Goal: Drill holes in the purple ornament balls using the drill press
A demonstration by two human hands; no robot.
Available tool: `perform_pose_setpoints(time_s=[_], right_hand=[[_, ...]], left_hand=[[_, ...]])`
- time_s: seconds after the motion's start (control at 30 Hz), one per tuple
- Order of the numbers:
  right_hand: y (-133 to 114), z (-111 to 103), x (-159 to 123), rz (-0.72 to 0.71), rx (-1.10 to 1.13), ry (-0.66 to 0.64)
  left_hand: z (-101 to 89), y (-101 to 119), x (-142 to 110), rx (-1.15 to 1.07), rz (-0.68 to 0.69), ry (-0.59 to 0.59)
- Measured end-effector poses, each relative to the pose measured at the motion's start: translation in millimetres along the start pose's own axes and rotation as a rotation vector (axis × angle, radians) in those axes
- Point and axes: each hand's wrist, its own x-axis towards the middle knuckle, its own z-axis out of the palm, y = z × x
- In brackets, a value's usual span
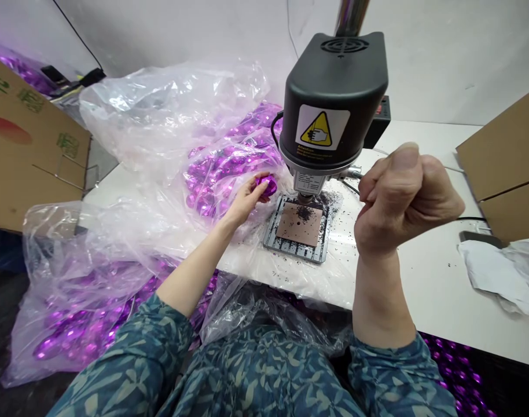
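Observation:
My left hand (250,197) is closed on a shiny purple rounded piece (269,186), at the edge of a clear plastic bag (173,95) full of similar pieces. To its right stands a small black drill press (334,87) with a yellow hand-warning label. My right hand (407,197) makes a fist around the press's feed handle (353,172); the fist hides the handle's outer end. Below the chuck (305,198), a brown board (300,225) with a small dark hole lies on the grooved metal base (294,252). Dark shavings (307,213) are scattered over both.
A second bag of purple pieces (82,324) hangs low at the left, below the white table (425,278). Cardboard boxes stand at the left (34,156) and right (507,156). Crumpled white paper (499,272) lies at the right. More purple pieces (458,370) show below the table's right front edge.

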Motion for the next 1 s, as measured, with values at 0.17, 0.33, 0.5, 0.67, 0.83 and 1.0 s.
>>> perform_pose_setpoints(time_s=[0.17, 0.33, 0.5, 0.67, 0.83, 1.0], right_hand=[[1.7, 0.8, -0.3, -0.008, 0.009, 0.034], [1.3, 0.5, -0.7, 0.015, 0.017, 0.023], [1.0, 1.0, -1.7, 0.002, 0.013, 0.031], [1.2, 0.9, -2.4, 0.021, -0.013, 0.042], [2.0, -1.7, -2.7, 0.024, 0.004, 0.021], [2.3, -2.8, -3.5, 0.047, 0.01, 0.03]], left_hand=[[11.2, 3.1, -23.4, -0.39, -0.154, -0.096], [20.6, -3.6, -36.1, -0.466, -0.202, -0.075], [29.9, -11.9, -44.7, -0.388, -0.12, -0.072], [41.8, -24.0, -48.1, -0.287, -0.016, 0.006], [55.2, -35.5, -44.0, -0.229, 0.0, 0.005], [62.0, -39.8, -41.1, -0.149, 0.079, -0.021]])
